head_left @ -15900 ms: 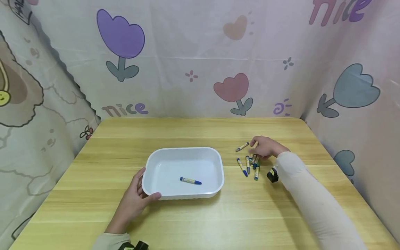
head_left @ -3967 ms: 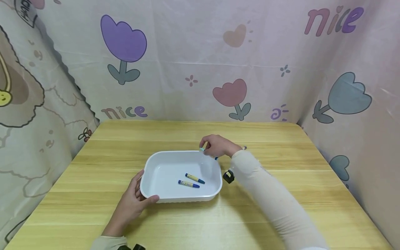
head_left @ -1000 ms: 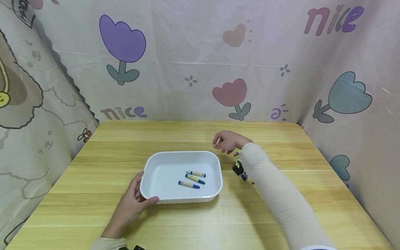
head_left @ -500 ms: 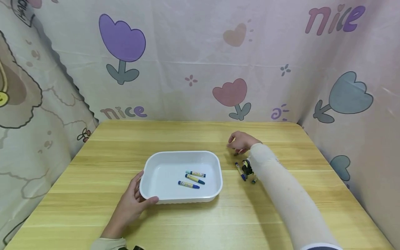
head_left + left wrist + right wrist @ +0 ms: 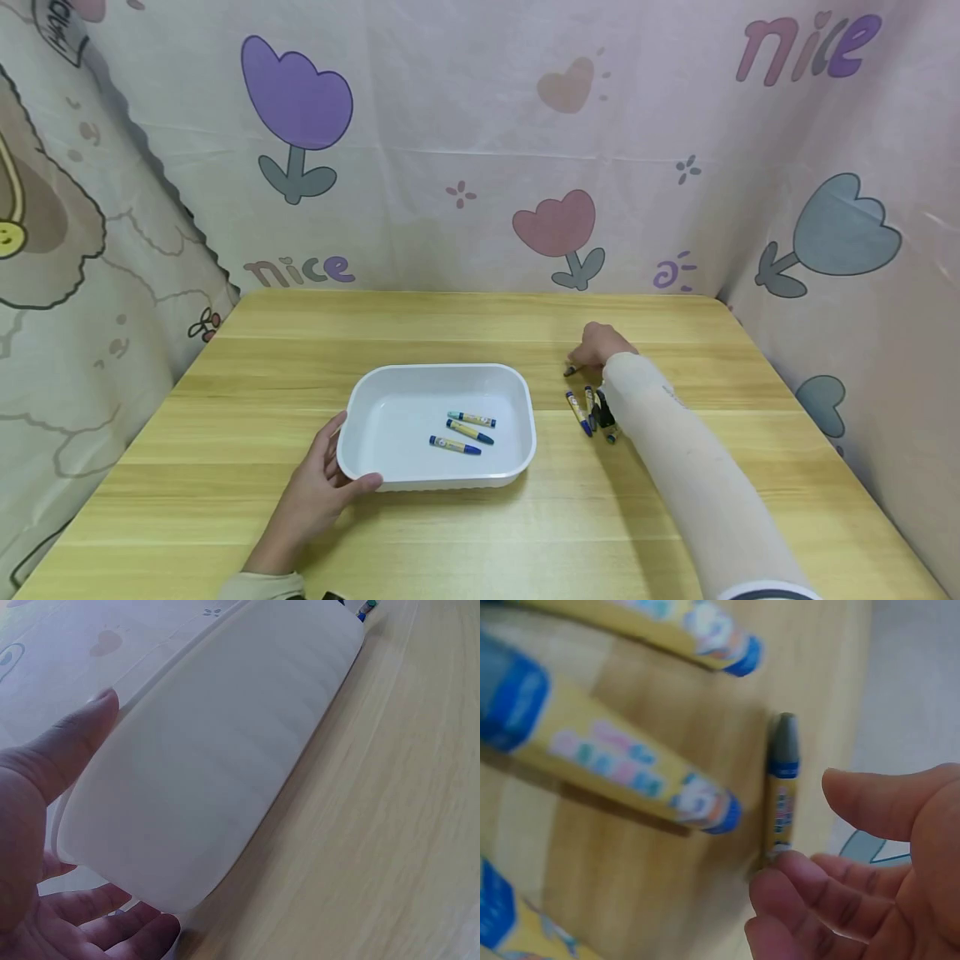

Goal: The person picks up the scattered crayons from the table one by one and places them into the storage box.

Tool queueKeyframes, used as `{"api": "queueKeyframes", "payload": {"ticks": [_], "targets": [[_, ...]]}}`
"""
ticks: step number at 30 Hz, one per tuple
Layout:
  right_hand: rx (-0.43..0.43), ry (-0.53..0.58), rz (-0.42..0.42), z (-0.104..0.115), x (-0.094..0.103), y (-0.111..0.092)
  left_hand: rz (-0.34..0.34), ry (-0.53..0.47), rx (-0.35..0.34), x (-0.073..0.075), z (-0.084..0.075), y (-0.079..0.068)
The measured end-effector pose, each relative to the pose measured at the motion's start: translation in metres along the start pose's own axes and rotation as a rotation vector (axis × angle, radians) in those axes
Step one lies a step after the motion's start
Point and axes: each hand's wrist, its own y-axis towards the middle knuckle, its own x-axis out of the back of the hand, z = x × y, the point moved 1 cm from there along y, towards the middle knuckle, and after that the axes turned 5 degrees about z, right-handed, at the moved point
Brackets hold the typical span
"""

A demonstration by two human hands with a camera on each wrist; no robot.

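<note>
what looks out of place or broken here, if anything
Nothing stands out. The white tray is upright, with three crayons lying in it. The loose crayons lie at mixed angles on the table; some are partly hidden, but none shows visible damage.

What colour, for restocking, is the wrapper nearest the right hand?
Mostly yellow wrapper, clearest in right wrist view.

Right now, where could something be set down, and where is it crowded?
Free: the table in front of the tray, between the left hand and the right sleeve; the strip between tray and curtain; the tray's left half. Crowded: right of the tray, with loose crayons and the right hand.
</note>
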Motion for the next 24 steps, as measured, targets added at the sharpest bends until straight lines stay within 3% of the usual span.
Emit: {"api": "queueKeyframes", "payload": {"ticks": [7,15,24], "targets": [[-0.006,-0.025,-0.043,-0.0052,-0.0048,0.0004,-0.003,-0.008,0.000,-0.0003,0.0001,0.0001],[-0.002,0.024,-0.042,-0.0053,-0.0055,0.0038,-0.004,-0.008,-0.004,-0.0004,0.0010,-0.0001],[0.107,0.130,-0.062,0.0006,-0.0033,0.0017,-0.004,-0.006,-0.003,-0.0004,0.0015,-0.0004]]}}
